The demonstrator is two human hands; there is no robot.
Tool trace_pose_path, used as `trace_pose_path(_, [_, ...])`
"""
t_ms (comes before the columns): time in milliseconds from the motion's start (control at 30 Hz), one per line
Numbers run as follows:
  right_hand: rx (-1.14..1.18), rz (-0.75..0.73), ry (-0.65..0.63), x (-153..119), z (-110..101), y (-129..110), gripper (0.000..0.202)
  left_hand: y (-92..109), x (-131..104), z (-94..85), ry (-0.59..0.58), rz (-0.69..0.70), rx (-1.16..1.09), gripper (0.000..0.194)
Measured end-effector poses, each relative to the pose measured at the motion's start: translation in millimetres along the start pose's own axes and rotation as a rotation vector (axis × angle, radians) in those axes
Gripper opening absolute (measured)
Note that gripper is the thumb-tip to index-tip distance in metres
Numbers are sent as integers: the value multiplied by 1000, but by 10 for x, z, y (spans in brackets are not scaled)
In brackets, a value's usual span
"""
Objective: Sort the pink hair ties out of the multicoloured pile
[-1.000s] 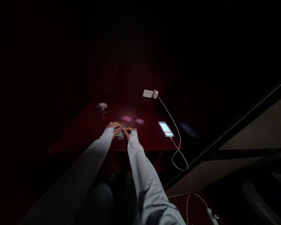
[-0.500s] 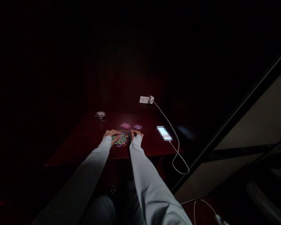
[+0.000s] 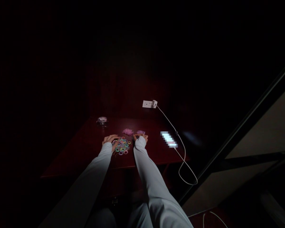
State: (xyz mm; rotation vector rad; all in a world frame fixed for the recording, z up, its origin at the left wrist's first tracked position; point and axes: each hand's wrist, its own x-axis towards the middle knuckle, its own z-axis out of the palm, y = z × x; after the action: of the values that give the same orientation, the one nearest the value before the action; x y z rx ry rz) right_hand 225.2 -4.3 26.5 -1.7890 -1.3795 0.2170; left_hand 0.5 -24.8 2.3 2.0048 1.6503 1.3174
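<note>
A loose heap of pastel hair ties (image 3: 123,147) in several colours lies near the front of the dark red table. My left hand (image 3: 109,140) rests at the heap's left side, fingers stretched and thumb apart, with nothing visible gripped. Behind the heap is a small pink pile (image 3: 128,131) of thin bands. To its right sits a purple pile (image 3: 141,132) of similar bands, partly hidden by my right hand (image 3: 141,138). The right hand's fingers are bent together at the near edge of that pile; anything between them is too small to make out.
A round clear container (image 3: 102,120) stands at the table's (image 3: 73,152) back left. Right of my hands lies a lit phone (image 3: 169,139), its white cable (image 3: 184,148) looping off the edge and up to a charger (image 3: 154,104) in the wall socket (image 3: 147,104).
My right hand has shifted from between the two piles to the purple pile. My left hand has drawn back leftward, uncovering more hair ties. The view has tilted slightly up.
</note>
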Motion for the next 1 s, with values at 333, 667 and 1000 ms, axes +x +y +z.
trace_pose_path(333, [33, -98, -18, 270, 141, 15, 13, -61, 75, 18, 16, -71, 4, 24])
trace_pose_path(667, [122, -134, -21, 335, 254, -49, 17, -159, 85, 73, 78, -104, 50, 26])
trace_pose_path(1000, [428, -291, -24, 2, 147, 121, 25, 107, 1, -62, 249, -67, -185, 36])
